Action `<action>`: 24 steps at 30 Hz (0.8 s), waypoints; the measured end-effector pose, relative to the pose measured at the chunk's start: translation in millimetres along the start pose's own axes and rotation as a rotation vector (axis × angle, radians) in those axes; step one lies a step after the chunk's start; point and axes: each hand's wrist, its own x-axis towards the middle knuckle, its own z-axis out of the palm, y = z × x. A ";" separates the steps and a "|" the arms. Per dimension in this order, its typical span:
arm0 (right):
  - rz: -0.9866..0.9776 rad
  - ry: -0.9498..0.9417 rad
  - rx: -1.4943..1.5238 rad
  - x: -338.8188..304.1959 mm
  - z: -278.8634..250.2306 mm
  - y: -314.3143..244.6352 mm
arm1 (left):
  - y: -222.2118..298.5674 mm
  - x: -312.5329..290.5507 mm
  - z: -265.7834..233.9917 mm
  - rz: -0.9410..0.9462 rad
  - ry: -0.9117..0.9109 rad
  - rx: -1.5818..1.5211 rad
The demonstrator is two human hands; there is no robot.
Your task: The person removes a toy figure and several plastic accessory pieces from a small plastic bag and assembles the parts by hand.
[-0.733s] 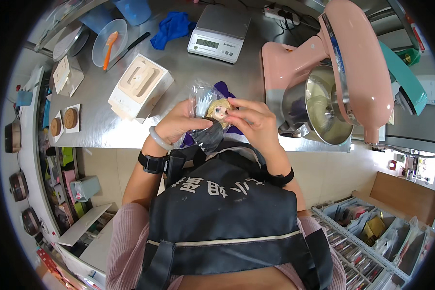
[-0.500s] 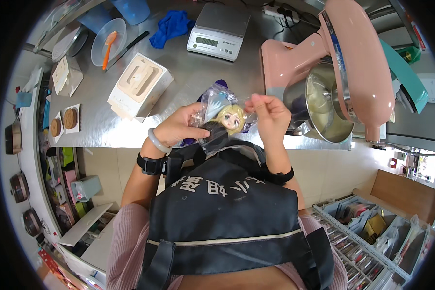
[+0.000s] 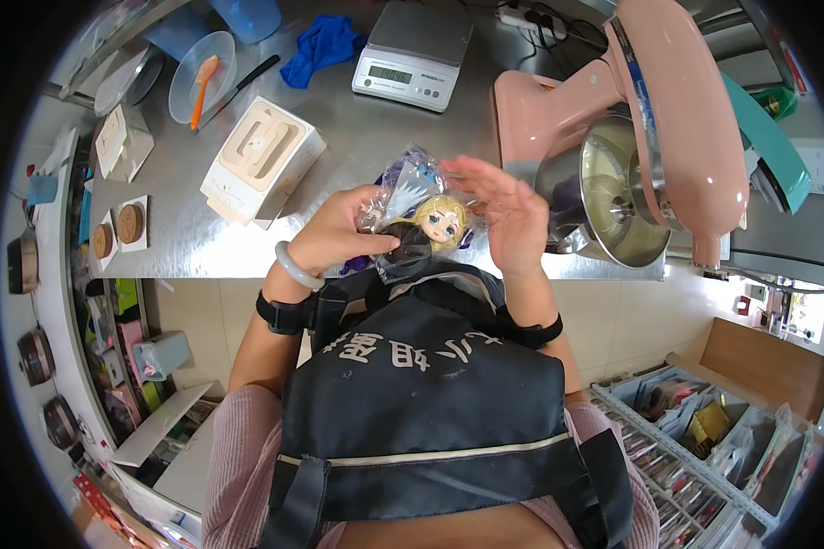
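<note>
A blond doll figurine (image 3: pixel 445 222) in dark clothing lies inside a crinkled clear plastic bag (image 3: pixel 407 197), close to my body at the table's front edge. My left hand (image 3: pixel 343 229) grips the bag's left side, its thumb across the figurine's dark part. On the other side my right hand (image 3: pixel 504 210) is raised beside the figurine's head, fingers stretched out and apart. Some purple material shows behind and below the bag; what it is I cannot make out.
A pink stand mixer (image 3: pixel 677 110) with a steel bowl (image 3: pixel 645 242) stands right. Behind are a digital scale (image 3: pixel 412 59) and a blue cloth (image 3: pixel 320 50). A white box (image 3: pixel 261 160), a knife (image 3: pixel 247 82), a plastic bowl with an orange spatula (image 3: pixel 203 87) and round cookies (image 3: pixel 132 222) lie left.
My right hand has let go of the bag's right side and its fingers have spread. The figurine's face has turned slightly and shifted a little right. My left hand keeps its hold.
</note>
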 end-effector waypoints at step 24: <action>-0.053 0.599 -0.266 7.9 11.0 46.6 | -12.8 16.6 6.6 -0.049 0.070 -0.198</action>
